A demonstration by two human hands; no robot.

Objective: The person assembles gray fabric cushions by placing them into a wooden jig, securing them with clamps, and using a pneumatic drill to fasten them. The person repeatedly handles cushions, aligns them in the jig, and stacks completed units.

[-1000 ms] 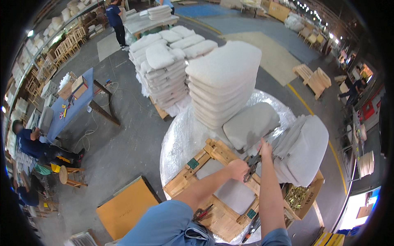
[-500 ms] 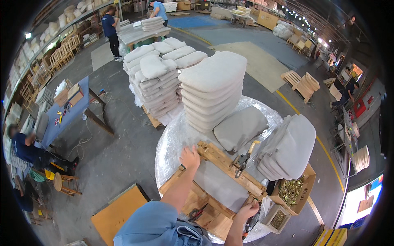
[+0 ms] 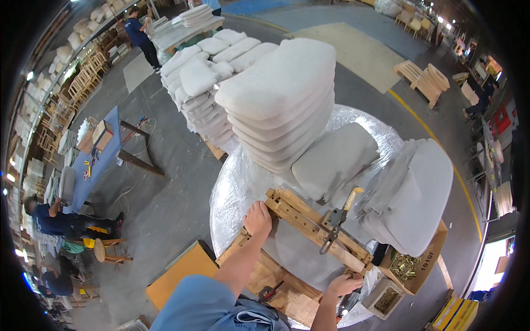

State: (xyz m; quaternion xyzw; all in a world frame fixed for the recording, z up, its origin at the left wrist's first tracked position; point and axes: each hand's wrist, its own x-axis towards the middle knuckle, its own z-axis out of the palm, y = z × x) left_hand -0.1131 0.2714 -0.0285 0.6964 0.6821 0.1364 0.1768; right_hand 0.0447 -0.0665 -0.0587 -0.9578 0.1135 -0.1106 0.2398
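A wooden clamping frame [image 3: 292, 212] lies in front of me on a round table covered in shiny clear wrap. A light grey padded panel [image 3: 298, 248] sits between its bars. At the panel's far left end, my left hand [image 3: 258, 219] lies against the edge, fingers stretched forward beside the bar's end. My right hand [image 3: 345, 284] is at the near right corner of the frame, its fingers bent together; what they hold is hidden. A toggle clamp [image 3: 335, 217] with a yellowish handle is mounted on the far bar. Another clamp [image 3: 269, 291] with red parts sits on the near wooden board.
Beyond the frame rise a tall stack of pale padded seats [image 3: 281, 94], a single grey pad [image 3: 334, 160] and a leaning stack [image 3: 414, 193]. Right stand a cardboard box [image 3: 430, 259] of brass-coloured hardware and a small bin [image 3: 385, 299]. A co-worker [image 3: 61, 220] sits at left.
My view has shifted, so the table's contents appear lower and the stacks nearer. My left hand's fingers have drawn closer together at the panel's end. The right hand stays at the frame's near corner.
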